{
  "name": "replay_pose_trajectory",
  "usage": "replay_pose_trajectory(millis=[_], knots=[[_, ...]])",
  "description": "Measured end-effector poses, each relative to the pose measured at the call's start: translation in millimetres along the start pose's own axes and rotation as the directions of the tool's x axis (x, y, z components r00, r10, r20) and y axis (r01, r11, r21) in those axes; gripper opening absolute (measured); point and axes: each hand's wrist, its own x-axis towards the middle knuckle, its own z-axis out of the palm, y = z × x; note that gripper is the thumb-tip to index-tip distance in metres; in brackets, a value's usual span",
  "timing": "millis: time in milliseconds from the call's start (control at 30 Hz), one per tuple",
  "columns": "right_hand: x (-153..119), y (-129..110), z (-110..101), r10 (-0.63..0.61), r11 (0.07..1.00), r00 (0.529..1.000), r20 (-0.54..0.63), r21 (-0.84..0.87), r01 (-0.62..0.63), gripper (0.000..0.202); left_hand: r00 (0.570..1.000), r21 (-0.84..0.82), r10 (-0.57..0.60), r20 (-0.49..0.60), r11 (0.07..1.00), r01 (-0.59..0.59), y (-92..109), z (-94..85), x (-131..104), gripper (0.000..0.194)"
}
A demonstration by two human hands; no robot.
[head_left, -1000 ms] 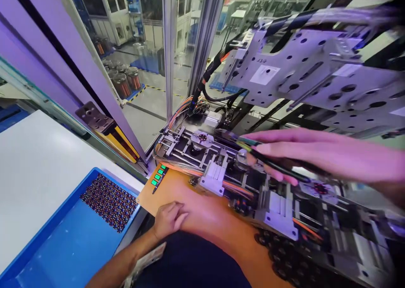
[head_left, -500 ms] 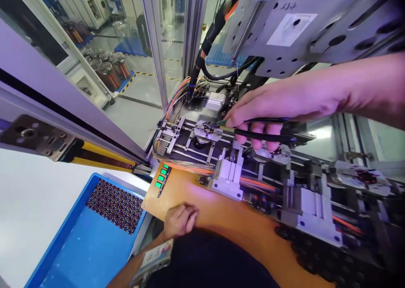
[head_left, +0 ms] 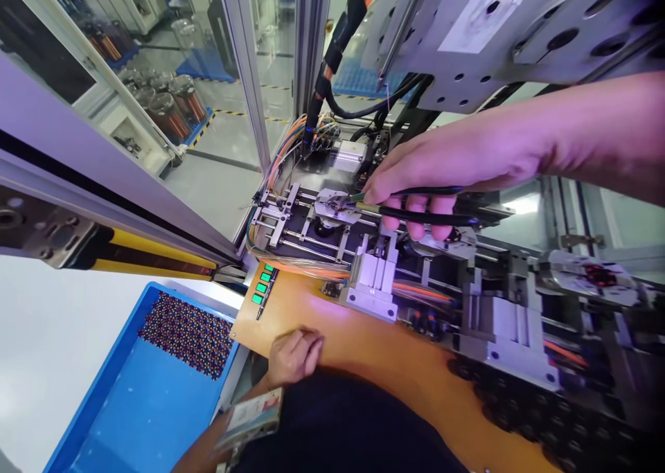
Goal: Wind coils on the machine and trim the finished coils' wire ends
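Note:
Long-handled pliers (head_left: 423, 217) with dark handles are in my right hand (head_left: 415, 175), the fingers curled around them. Their tips reach the leftmost round metal fixture (head_left: 337, 206) on the machine's rails; the exact contact is too small to make out. My left hand (head_left: 295, 355) rests closed at the near edge of the orange-brown panel (head_left: 332, 320), and what it holds, if anything, is hidden. Two more metal fixtures stand further right, one (head_left: 449, 241) just below my right hand and another (head_left: 592, 275) near the right side.
A blue tray (head_left: 150, 404) holds many small dark multicoloured parts (head_left: 187, 334) at the lower left. Green buttons (head_left: 260, 293) sit on the panel's left end. Metal frame posts rise at the left, a holed metal plate (head_left: 462, 78) hangs above, and a black cable chain (head_left: 519, 404) lies lower right.
The view has shifted slightly. The pliers' tips now lie over the leftmost fixture, further in than before. My left hand stays closed at the panel's edge.

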Motion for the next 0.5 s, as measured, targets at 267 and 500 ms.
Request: replay_pose_trajectory(millis=[267,500], knots=[[0.9,4.9,4.7,-0.100,0.995,0.995,0.031,0.000,0.100,0.028,1.000,-0.005,-0.004,0.006,1.000,0.004,-0.8,1.0,-3.9,0.018],[-41.3,25.0,-31.1,-0.229,0.969,0.967,-0.112,0.064,0.237,0.038,1.000,-0.010,-0.030,-0.001,0.999,0.030,-1.4,3.9,-7.4,0.014]])
